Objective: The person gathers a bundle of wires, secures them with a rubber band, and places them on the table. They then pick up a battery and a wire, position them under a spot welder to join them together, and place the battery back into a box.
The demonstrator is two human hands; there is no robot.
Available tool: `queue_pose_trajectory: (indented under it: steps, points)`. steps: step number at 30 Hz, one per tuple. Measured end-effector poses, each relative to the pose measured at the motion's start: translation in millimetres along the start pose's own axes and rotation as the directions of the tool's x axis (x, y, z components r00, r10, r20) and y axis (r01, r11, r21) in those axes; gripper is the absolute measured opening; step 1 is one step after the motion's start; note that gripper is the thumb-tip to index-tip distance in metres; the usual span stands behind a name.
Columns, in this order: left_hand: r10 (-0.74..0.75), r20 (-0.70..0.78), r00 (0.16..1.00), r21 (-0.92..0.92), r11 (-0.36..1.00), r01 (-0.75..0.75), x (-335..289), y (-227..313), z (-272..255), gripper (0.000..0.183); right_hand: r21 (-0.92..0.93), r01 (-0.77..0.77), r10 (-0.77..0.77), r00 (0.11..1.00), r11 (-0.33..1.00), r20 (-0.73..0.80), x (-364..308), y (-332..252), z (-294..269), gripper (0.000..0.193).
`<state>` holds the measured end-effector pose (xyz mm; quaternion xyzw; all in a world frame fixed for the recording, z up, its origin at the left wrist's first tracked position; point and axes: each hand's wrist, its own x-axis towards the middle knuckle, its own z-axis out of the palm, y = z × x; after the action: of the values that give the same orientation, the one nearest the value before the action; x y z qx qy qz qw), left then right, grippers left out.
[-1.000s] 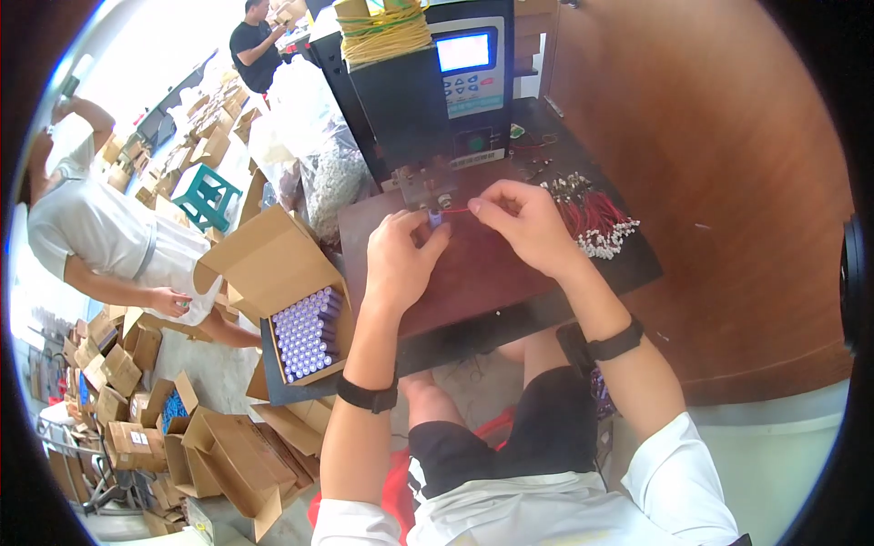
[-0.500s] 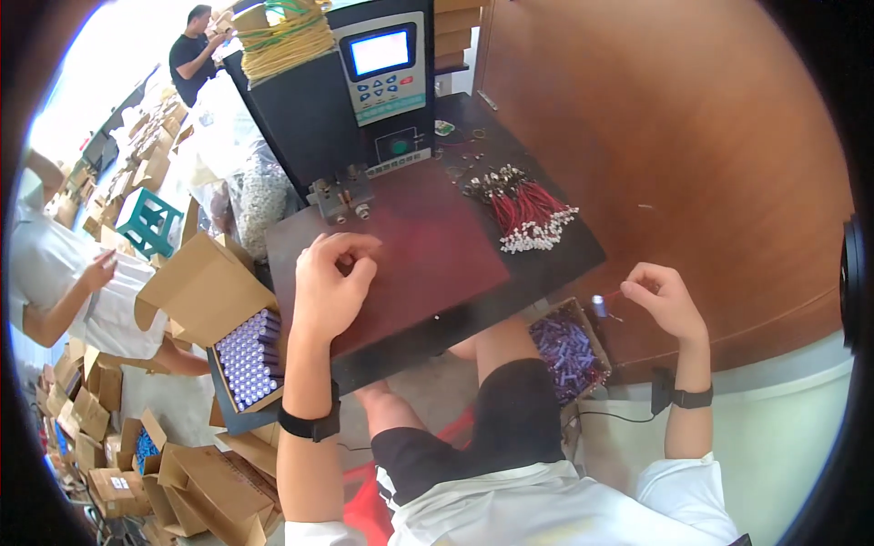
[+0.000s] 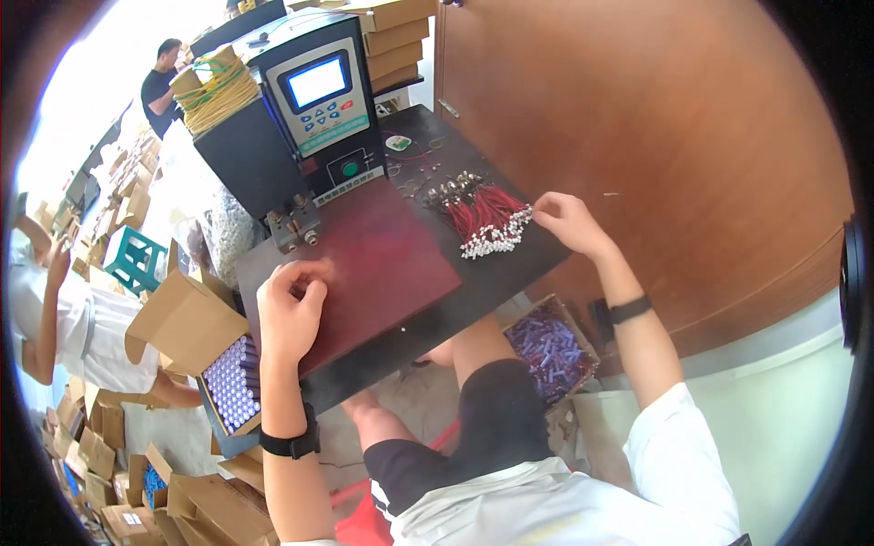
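Left hand (image 3: pixel 289 309) rests at centre-left of the frame on the dark red mat (image 3: pixel 382 264) covering the black worktop (image 3: pixel 510 273), fingers curled in toward the thumb; can't tell if they pinch anything. Right hand (image 3: pixel 563 221) sits right of centre, fingers pressed together at the edge of the bundle of red wires with white connectors (image 3: pixel 487 221). Black machine with a lit screen (image 3: pixel 319 109) stands at upper centre. Open cardboard box of purple-white cylindrical cells (image 3: pixel 232 382) lies lower left.
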<state>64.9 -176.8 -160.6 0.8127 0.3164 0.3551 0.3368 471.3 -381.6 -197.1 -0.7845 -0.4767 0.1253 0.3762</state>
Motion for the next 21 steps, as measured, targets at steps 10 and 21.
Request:
queue_pose_trajectory:
  steps: [10,21]
  points:
    - [-0.041,-0.042,0.998,-0.060,0.997,0.038,-4,-2,0,0.018,-0.460,0.037,-0.048,0.999,0.887,-0.013,28,15,19,0.018]
    - [-0.248,-0.207,0.946,0.426,0.848,0.316,-54,-51,-108,0.026,-0.305,-0.006,0.081,0.968,0.952,0.236,-1,13,-25,0.015]
